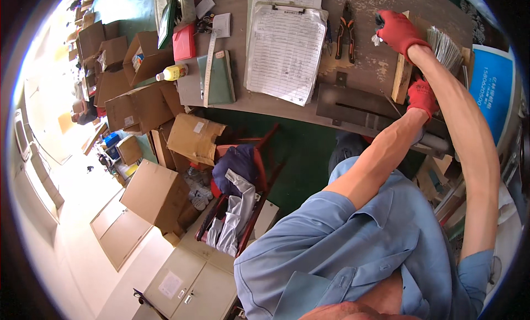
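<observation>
Both my hands wear red gloves with dark fingertips. My right hand (400,32) is over the far right of the workbench, its fingers curled in. A small whitish scrap (376,40) shows at its fingertips; whether it is gripped I cannot make out. My left hand (422,98) is closed, nearer to me, beside the end of a wooden strip (402,82); what its fingers hold is hidden. Right of the strip, a bundle of thin silvery metal rods (443,46) lies beneath my right forearm. A dark metal plate with a slot (356,106) is at the bench edge, left of my left hand.
Orange-handled pliers (345,33) and a clipboard with a written form (287,52) lie on the bench. Further left are a green notebook (221,77), a ruler (209,69) and a yellow bottle (172,72). A red chair with clothes (237,176) and cardboard boxes (146,107) stand left.
</observation>
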Demonstrator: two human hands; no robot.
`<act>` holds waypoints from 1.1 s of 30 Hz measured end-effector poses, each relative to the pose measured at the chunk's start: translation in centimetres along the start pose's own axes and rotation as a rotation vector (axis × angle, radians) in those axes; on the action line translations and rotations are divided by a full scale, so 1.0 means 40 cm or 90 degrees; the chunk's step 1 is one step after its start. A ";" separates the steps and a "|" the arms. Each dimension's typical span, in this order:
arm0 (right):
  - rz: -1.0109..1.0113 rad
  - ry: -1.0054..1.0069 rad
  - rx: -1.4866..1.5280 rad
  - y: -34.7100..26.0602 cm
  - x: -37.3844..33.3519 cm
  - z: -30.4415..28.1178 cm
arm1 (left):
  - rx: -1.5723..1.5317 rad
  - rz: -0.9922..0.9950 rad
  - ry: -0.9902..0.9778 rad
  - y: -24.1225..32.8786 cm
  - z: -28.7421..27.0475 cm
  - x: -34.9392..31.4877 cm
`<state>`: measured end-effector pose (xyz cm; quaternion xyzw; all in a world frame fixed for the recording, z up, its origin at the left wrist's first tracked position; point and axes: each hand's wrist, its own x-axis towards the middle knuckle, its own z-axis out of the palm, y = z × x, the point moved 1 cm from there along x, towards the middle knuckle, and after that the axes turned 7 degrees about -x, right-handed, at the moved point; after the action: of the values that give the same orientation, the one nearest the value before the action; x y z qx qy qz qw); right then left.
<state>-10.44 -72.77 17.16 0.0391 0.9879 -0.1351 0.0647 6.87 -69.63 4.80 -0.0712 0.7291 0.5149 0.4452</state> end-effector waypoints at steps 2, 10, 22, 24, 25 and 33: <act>-0.026 0.000 -0.025 -0.012 0.005 0.002 | -0.059 0.047 0.032 0.002 -0.004 -0.023; -0.041 -0.025 0.007 -0.141 0.007 -0.064 | -0.330 -0.047 0.011 0.005 -0.018 -0.046; 0.066 -0.006 0.416 -0.148 -0.053 -0.053 | -0.275 0.012 0.018 0.017 -0.018 -0.071; 0.102 -0.002 0.506 -0.122 -0.077 -0.012 | -0.262 0.021 0.017 0.016 -0.016 -0.078; 0.137 -0.030 0.562 -0.117 -0.090 -0.004 | -0.262 0.024 0.018 0.017 -0.014 -0.084; 0.249 -0.066 0.934 -0.077 -0.181 0.022 | -0.217 0.067 0.022 0.028 -0.006 -0.138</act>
<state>-3.45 -76.42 18.12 0.2400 0.6156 -0.7450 0.0915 9.38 -71.27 9.55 -0.1163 0.6414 0.6524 0.3866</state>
